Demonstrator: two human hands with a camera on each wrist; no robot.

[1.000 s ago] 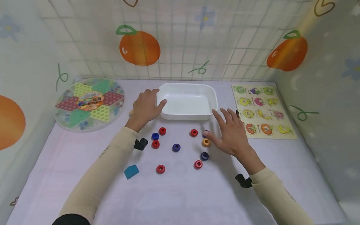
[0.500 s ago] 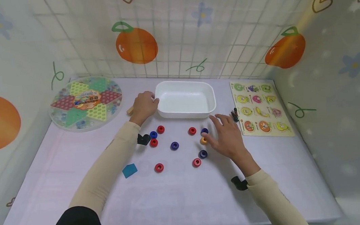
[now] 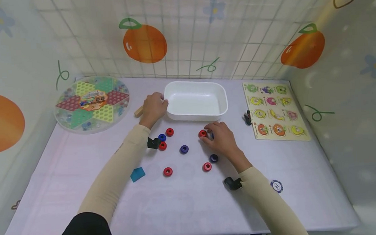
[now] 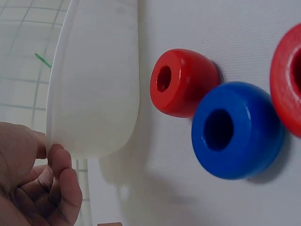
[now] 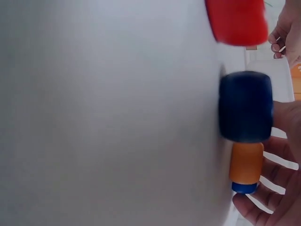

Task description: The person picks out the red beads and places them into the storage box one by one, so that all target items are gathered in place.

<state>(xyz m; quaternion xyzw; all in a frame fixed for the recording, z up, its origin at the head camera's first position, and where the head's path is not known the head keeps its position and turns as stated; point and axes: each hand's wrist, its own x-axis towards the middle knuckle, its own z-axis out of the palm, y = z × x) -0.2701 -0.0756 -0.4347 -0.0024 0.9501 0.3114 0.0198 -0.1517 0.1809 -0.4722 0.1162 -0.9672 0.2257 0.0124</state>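
Observation:
A white tray stands at the back middle of the table. My left hand holds its near left corner, with the fingers curled against the tray wall. Several red and blue rings lie in front of the tray. In the left wrist view a red ring and a blue ring lie close by. My right hand is curled over an orange ring stacked on a blue ring. It lies beside a red ring, and a dark blue ring lies just behind it.
A round checkers board lies at the back left, and a fruit puzzle at the right. There is a wooden block left of the tray. A teal block and a poker chip lie nearer me.
My right hand moved left and its open fingers curled down over the orange and blue rings. My left hand stayed at the tray's corner.

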